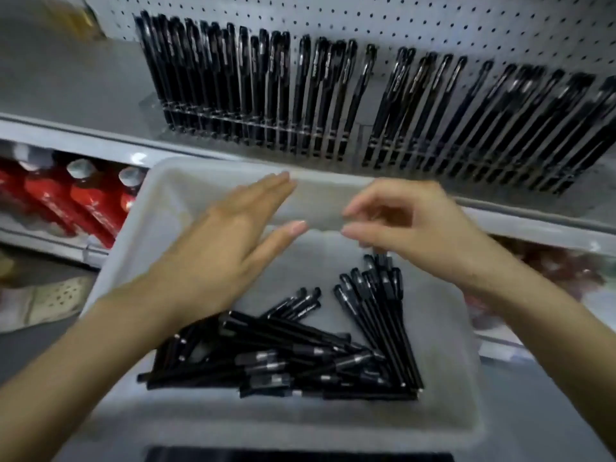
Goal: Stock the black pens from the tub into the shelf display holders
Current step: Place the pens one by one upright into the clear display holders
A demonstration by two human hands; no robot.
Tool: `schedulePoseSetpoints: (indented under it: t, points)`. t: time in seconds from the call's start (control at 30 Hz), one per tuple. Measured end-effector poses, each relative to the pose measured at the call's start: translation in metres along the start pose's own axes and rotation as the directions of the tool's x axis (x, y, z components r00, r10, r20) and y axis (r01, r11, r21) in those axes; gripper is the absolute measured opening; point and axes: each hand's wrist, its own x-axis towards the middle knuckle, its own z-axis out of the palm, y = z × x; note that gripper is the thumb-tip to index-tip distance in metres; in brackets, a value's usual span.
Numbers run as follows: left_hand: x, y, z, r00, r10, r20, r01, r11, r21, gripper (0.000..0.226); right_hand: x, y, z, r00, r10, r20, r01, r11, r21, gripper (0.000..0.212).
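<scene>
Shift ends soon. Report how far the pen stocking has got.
Done: shelf display holders hold many black pens, with gaps. In hand: left hand open over the tub; right hand meets a pen bunch, grip unclear. Remaining: a pile of pens in the tub.

Your left hand (213, 261) and right hand (416, 235) were bare, and so were both forearms (83, 361) right to the frame's edge. Your slim fingers (266, 195) ended in smooth, rounded nails (298, 225).
</scene>
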Motion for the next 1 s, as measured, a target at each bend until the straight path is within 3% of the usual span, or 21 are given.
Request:
schedulePoseSetpoints:
  t: [0.07,0.17,0.27,0.37,0.77,1.0]
  points:
    - [-0.04,0.006,-0.005,0.999,-0.043,0.0,0.043,0.999,-0.033,0.073,-0.019,0.01,0.027,0.975,0.053,0.215,-0.056,0.998,0.008,0.021]
    - [-0.091,0.02,-0.001,0.999,-0.043,-0.033,0.045,0.998,0.041,0.063,-0.04,0.032,0.055,0.927,0.119,0.355,-0.105,0.993,-0.058,0.024]
    - [-0.118,0.026,0.013,0.996,-0.084,-0.037,0.087,0.992,0.091,0.055,-0.052,0.045,0.067,0.934,0.172,0.312,-0.139,0.982,-0.126,0.017]
    - [-0.124,0.025,0.023,0.99,-0.14,-0.031,0.143,0.975,0.17,0.056,-0.057,0.043,0.072,0.934,0.191,0.302,-0.155,0.978,-0.139,0.022]
    - [-0.129,0.023,0.024,0.968,-0.248,-0.048,0.252,0.955,0.153,0.063,-0.052,0.04,0.083,0.899,0.235,0.37,-0.141,0.954,-0.264,0.024]
    - [-0.119,0.029,0.026,0.966,-0.257,-0.008,0.255,0.953,0.165,0.069,-0.052,0.05,0.078,0.858,0.28,0.431,-0.242,0.96,-0.142,0.014]
